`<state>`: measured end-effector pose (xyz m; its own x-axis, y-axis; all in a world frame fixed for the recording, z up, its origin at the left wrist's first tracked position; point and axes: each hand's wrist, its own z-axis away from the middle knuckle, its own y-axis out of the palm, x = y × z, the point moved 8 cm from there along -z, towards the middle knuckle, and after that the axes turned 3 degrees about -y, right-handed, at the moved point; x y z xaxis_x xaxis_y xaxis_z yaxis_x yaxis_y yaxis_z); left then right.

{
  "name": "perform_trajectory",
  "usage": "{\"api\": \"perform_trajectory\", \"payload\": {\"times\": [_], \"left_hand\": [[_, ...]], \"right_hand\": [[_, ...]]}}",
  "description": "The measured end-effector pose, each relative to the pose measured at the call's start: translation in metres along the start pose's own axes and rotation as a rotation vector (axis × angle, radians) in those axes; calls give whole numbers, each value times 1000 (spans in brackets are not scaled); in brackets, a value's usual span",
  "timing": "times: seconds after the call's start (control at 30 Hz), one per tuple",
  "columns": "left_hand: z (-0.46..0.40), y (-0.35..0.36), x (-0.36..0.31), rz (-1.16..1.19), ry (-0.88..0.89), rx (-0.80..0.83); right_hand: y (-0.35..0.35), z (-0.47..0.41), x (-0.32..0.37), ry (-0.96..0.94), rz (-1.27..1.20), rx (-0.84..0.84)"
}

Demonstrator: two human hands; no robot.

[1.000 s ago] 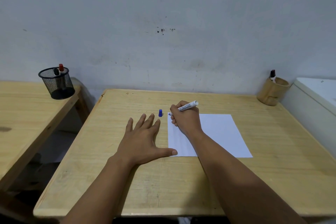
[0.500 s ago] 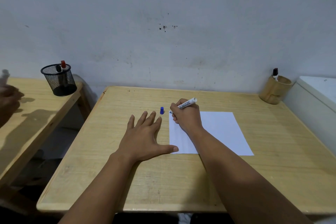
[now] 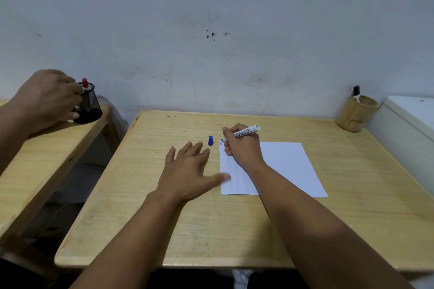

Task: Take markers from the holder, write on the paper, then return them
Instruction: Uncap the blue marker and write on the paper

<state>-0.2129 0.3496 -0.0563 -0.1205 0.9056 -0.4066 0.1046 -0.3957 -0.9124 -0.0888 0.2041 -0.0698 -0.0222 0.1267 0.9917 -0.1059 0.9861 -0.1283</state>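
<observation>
My right hand (image 3: 242, 148) grips a white marker (image 3: 246, 132), its tip down at the top left corner of the white paper (image 3: 286, 166), where a short blue mark shows. The marker's blue cap (image 3: 210, 141) stands on the wooden table (image 3: 164, 218) just left of the paper. My left hand (image 3: 187, 171) lies flat with fingers spread, its thumb pressing on the paper's left edge. A bamboo holder (image 3: 355, 114) with one dark-capped marker (image 3: 356, 92) stands at the table's far right corner.
On a second wooden table (image 3: 35, 159) to the left, another person's hand (image 3: 44, 98) reaches at a black mesh cup (image 3: 90, 105) with a red-capped marker (image 3: 85, 83). A white box (image 3: 411, 119) sits at the right. A gap separates the two tables.
Another person's hand has come in from the left and reached the black mesh cup. My own hands have stayed in place on the paper.
</observation>
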Motion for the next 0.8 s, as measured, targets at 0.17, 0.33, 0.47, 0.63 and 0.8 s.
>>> {"api": "perform_trajectory", "payload": {"times": [0.17, 0.33, 0.47, 0.63, 0.8], "left_hand": [[-38, -26, 7, 188, -116, -252], [-68, -19, -2, 106, -72, -187], [-75, -18, 6, 200, -145, -221], [-74, -38, 9, 810, -287, -252], [-69, -64, -15, 1027, -265, -230]], "right_hand": [[3, 1, 16, 67, -169, 104], [-22, 4, 55, -118, -28, 29], [-33, 3, 69, -164, -16, 189], [-60, 3, 78, -51, -169, 131], [-73, 13, 86, -80, -157, 137]]}}
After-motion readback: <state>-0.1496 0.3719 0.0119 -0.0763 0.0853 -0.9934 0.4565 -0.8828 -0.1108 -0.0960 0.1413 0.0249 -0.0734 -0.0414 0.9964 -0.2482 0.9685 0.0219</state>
